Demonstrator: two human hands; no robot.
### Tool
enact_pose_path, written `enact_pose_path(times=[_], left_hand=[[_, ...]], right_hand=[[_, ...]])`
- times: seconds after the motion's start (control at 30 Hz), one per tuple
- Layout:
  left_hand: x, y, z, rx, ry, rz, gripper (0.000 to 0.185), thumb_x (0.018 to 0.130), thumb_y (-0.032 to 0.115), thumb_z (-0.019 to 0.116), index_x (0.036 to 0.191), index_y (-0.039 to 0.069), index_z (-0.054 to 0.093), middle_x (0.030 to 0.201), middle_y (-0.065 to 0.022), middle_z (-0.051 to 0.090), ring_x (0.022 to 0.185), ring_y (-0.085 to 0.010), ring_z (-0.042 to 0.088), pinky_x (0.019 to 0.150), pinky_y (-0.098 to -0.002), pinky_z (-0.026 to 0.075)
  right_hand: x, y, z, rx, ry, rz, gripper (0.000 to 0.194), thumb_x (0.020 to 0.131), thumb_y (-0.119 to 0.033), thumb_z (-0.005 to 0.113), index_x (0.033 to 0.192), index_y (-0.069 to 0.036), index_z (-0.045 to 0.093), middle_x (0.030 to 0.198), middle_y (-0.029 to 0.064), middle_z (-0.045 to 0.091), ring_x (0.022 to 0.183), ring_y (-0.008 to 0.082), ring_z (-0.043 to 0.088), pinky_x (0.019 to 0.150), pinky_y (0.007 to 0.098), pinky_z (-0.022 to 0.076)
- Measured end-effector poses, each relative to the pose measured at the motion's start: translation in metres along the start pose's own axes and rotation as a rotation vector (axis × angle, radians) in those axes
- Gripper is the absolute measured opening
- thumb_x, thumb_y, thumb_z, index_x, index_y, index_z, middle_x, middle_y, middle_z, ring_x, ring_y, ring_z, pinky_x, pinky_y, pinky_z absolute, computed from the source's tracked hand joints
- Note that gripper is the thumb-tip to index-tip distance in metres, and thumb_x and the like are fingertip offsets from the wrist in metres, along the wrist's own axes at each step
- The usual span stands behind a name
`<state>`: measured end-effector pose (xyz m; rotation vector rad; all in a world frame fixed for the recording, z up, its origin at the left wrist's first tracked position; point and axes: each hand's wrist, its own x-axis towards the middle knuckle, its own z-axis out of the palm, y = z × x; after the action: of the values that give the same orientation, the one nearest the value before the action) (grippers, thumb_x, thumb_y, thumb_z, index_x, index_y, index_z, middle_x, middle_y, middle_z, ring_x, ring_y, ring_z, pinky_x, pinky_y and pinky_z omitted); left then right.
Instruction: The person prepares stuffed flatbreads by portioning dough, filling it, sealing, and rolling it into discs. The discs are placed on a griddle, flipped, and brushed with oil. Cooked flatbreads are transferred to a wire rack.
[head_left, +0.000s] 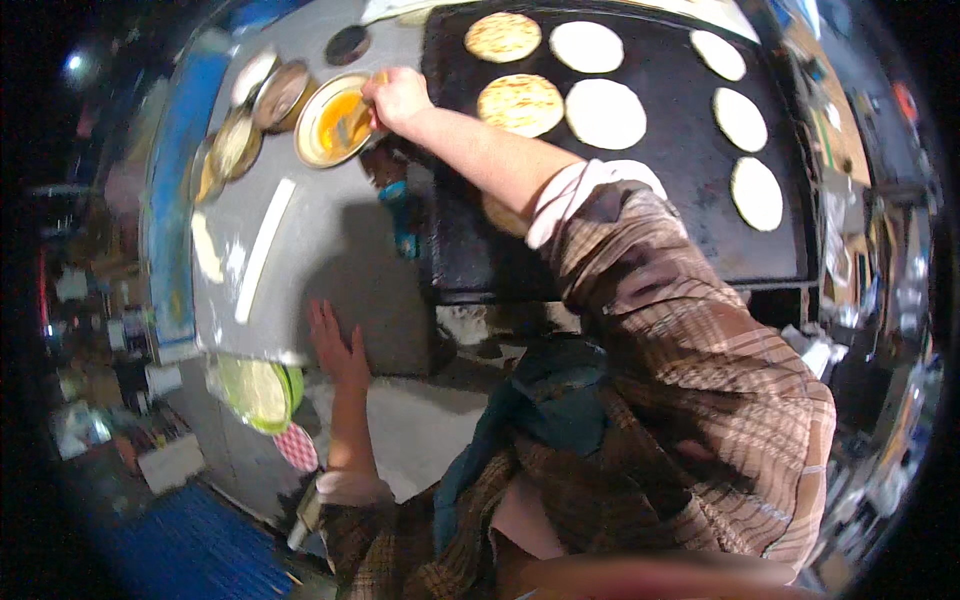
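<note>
My right hand (397, 99) reaches over the rim of a pale bowl (304, 133) of orange-yellow liquid. It is closed on the handle of a brush or similar tool (346, 129), whose lower end is in the liquid; its exact kind is unclear. My left hand (335, 341) is at the near edge of the grey work surface (390, 300), fingers spread, holding nothing. On the black griddle (675, 172) to the right lie several flat dough rounds (606, 114), pale on top, and others with browned, yellowish tops (520, 105). My right forearm partly hides one more.
Several bowls (236, 144) stand at the far left of the work surface. A long white strip (266, 251) and a piece of dough (206, 247) lie nearer. A bottle with a teal part (401, 217) is beside the griddle. A green basin (295, 390) sits below the surface's near edge.
</note>
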<state>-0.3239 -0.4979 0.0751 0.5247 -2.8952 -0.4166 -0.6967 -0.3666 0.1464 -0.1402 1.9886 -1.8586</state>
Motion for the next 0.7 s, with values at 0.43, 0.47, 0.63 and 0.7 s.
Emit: enact_pose_path(times=[0.43, 0.47, 0.63, 0.7], left_hand=[[0.001, -0.011, 0.004, 0.001, -0.019, 0.077, 0.056, 0.092, 0.02, 0.049, 0.141, 0.001, 0.031, 0.148, -0.0237, 0.023, 0.137, -0.0382, 0.021, 0.112, -0.0445, 0.017], [0.002, -0.012, 0.005, -0.011, -0.013, 0.094, 0.056, 0.092, 0.02, 0.048, 0.141, 0.001, 0.031, 0.148, -0.0243, 0.023, 0.137, -0.0387, 0.022, 0.112, -0.0445, 0.017], [0.002, -0.019, 0.008, 0.047, 0.017, 0.127, 0.055, 0.091, 0.019, 0.05, 0.14, 0.0, 0.033, 0.146, -0.0254, 0.027, 0.135, -0.0405, 0.025, 0.111, -0.0456, 0.019], [0.002, -0.021, 0.01, 0.038, 0.053, 0.166, 0.055, 0.091, 0.02, 0.05, 0.14, 0.0, 0.034, 0.146, -0.025, 0.028, 0.135, -0.0408, 0.025, 0.111, -0.0457, 0.019]], right_hand=[[-0.279, 0.049, -0.452, 0.44, 0.788, -0.29, 0.021, 0.088, -0.013, 0.052, 0.092, 0.002, 0.067, 0.062, 0.0023, 0.056, 0.049, 0.0089, 0.048, 0.044, 0.021, 0.0345], [-0.311, 0.062, -0.462, 0.305, 0.912, -0.216, 0.02, 0.087, -0.014, 0.053, 0.091, 0.001, 0.066, 0.062, 0.0034, 0.056, 0.048, 0.01, 0.047, 0.042, 0.0223, 0.0322], [-0.381, 0.102, -0.494, 0.268, 1.183, -0.099, 0.023, 0.083, -0.016, 0.056, 0.094, 0.001, 0.067, 0.063, 0.0049, 0.057, 0.048, 0.0112, 0.049, 0.044, 0.0217, 0.0365], [-0.372, 0.1, -0.504, 0.218, 1.223, -0.151, 0.023, 0.082, -0.017, 0.057, 0.093, 0.001, 0.067, 0.062, 0.0049, 0.056, 0.047, 0.011, 0.048, 0.043, 0.0214, 0.0357]])
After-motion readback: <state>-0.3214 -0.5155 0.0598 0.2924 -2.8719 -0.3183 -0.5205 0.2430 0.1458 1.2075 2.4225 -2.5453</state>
